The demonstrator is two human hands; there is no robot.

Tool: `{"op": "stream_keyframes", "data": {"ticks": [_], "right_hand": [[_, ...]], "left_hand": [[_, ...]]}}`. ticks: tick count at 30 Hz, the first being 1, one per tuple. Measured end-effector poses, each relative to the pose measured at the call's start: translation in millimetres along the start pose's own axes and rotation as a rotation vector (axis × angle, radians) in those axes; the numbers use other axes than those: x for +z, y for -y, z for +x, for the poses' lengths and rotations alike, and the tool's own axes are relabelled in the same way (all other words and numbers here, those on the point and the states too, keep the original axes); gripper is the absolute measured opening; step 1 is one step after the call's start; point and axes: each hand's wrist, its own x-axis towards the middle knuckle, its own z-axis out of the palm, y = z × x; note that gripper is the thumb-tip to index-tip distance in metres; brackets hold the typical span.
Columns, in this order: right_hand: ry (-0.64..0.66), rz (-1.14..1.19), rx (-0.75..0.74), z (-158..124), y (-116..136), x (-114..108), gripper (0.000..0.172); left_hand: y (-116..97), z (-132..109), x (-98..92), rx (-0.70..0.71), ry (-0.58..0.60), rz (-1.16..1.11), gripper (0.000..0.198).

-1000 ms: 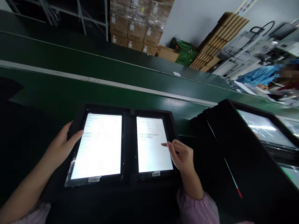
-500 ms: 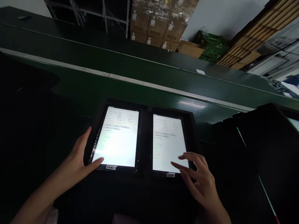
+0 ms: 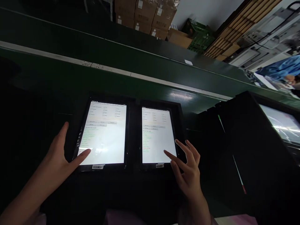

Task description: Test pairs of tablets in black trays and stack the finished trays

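Your dark green worktop (image 3: 58, 78) looks smooth and faintly glossy, its near part lost in shadow. Closest to you, some pinkish cloth (image 3: 122, 217) is cut off at the bottom. Your left hand (image 3: 57, 156) is wide open and grips nothing, thumb over the lower left of the left tablet (image 3: 105, 139), its remaining fingers out of sight; whether the thumb touches the glass, you can't tell. Your right hand (image 3: 189, 168) is loosely spread and empty, forefinger over the lower right of the right tablet (image 3: 156, 140); contact there is unclear too. A second ago its fingers are curled, and your left hand clasps the edge. Both flat, glossy tablets lie side by side in a matte black holder (image 3: 134, 125) whose outline melts into the dark. Green lines, plus a red one on the right screen, now show where both look almost wholly white then. To the right, a black box (image 3: 253, 147) runs out of view. Beyond the pale rail (image 3: 112, 72) stand brown cartons (image 3: 144, 12) and a dim green crate (image 3: 199, 36).
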Motion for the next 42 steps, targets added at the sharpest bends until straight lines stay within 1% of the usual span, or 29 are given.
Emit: {"op": "stream_keyframes", "data": {"ticks": [4, 6, 9, 12, 14, 16, 19, 21, 25, 28, 32, 36, 39, 42], "right_hand": [[0.020, 0.002, -0.016, -1.3, 2.6, -4.3, 0.027], [0.051, 0.022, -0.030, -0.9, 6.8, -5.4, 0.028], [0.118, 0.060, -0.093, 1.6, 17.9, -4.7, 0.031], [0.186, 0.060, -0.170, 6.5, 30.4, -1.7, 0.032], [0.225, 0.051, -0.199, 9.4, 35.6, 0.4, 0.030], [0.238, 0.056, -0.214, 10.1, 37.2, 1.6, 0.029], [0.166, 0.096, -0.211, 7.6, 34.7, 2.4, 0.030], [0.105, 0.122, -0.202, 5.8, 32.7, 2.9, 0.029], [0.042, 0.171, -0.193, 6.5, 32.4, 3.9, 0.026], [0.008, 0.196, -0.173, 8.9, 33.6, 3.4, 0.026], [-0.008, 0.192, -0.163, 10.3, 33.8, 2.6, 0.025], [-0.008, 0.186, -0.154, 10.2, 34.5, 5.4, 0.023], [-0.002, 0.173, -0.143, 10.5, 35.3, 6.6, 0.022], [0.011, 0.180, -0.107, 17.0, 29.3, 0.7, 0.024]], "left_hand": [[15.2, -2.7, -5.3, -0.012, 0.042, -0.057, 0.110], [23.1, -2.3, -6.4, -0.019, 0.082, -0.068, 0.107], [32.5, -1.2, -6.2, 0.001, 0.152, -0.171, 0.107], [37.2, -1.3, -4.3, 0.072, 0.150, -0.285, 0.106], [37.8, -2.0, -3.2, 0.098, 0.149, -0.315, 0.102], [37.8, -2.8, -2.6, 0.115, 0.155, -0.314, 0.100], [37.8, -3.0, -2.6, 0.143, 0.179, -0.301, 0.099], [37.8, -2.5, -2.5, 0.136, 0.191, -0.306, 0.100], [36.4, -1.5, -2.2, 0.093, 0.177, -0.308, 0.102], [34.1, -1.9, -2.8, 0.111, 0.182, -0.347, 0.099], [32.1, -1.4, -3.8, 0.124, 0.201, -0.370, 0.096], [31.0, 0.9, -2.2, 0.122, 0.164, -0.345, 0.101], [28.7, 1.3, -1.2, 0.134, 0.145, -0.379, 0.102], [29.4, 2.6, -2.0, 0.106, 0.159, -0.377, 0.098]]}}
